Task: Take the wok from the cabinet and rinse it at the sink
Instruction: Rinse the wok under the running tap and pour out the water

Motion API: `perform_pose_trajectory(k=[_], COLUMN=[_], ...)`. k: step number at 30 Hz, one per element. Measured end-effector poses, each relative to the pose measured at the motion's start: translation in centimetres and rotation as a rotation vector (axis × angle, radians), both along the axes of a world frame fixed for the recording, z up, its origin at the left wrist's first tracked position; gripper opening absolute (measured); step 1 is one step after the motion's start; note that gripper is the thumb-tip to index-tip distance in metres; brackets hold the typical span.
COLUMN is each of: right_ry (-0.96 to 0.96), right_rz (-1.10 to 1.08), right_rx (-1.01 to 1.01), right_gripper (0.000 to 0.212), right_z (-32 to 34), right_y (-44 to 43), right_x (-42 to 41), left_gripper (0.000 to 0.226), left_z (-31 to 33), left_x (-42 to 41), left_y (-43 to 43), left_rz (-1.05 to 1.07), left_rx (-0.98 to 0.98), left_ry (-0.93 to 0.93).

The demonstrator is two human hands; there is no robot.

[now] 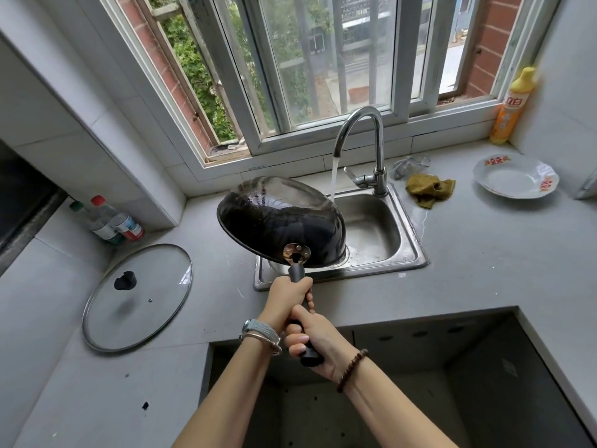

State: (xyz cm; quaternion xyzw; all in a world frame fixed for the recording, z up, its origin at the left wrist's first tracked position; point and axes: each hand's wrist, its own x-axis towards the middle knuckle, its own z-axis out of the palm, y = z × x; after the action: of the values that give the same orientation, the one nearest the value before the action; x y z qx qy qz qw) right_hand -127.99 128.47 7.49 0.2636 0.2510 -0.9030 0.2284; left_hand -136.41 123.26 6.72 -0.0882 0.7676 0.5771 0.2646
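A black wok point(277, 218) is tipped over the left part of the steel sink point(403, 253), its dark underside turned toward me. Both hands grip its black handle: my left hand point(287, 297) close to the bowl, my right hand point(310, 339) at the handle's end. Water runs from the chrome faucet point(371, 124) in a stream that falls just behind the wok's right rim into the basin. The inside of the wok is hidden from me.
A glass lid point(139, 295) lies flat on the counter at left, with two bottles point(109, 221) behind it. A yellow-green cloth point(428, 189), a white plate point(517, 176) and a yellow detergent bottle point(512, 108) are at right. An open cabinet space point(420, 383) gapes below the counter edge.
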Motion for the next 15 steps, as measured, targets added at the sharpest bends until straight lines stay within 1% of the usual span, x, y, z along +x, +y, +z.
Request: perform_pose_trajectory(k=[3,6,9,11,15], right_ry=[0.018,0.019,0.039,0.046,-0.021], right_rz=[0.049,0.054,0.065,0.078,-0.006], right_rx=[0.013,0.040,0.081,0.098,0.093], right_gripper=[0.023,0.015,0.014,0.018,0.025], right_z=[0.2,0.5,0.3,0.3,0.3], right_y=[-0.5,-0.8,-0.5,0.0,1.1], right_x=[-0.2,-0.3,-0.1,0.2,0.9], left_gripper=[0.025,0.022,0.018,0.017,0.019], left_z=[0.3,0.4,0.4,0.4,0.1], left_x=[-0.2,-0.1,0.2,0.4,1.0], left_y=[-1.0,-1.5,-1.5,-1.1,0.4], left_rz=[0.029,0.051,0.005,-0.023,-0.060], left_rx=[0.032,0.080,0.032,0.006,0.031], left_ry=[-0.010,-0.028,0.010,0.032,0.015])
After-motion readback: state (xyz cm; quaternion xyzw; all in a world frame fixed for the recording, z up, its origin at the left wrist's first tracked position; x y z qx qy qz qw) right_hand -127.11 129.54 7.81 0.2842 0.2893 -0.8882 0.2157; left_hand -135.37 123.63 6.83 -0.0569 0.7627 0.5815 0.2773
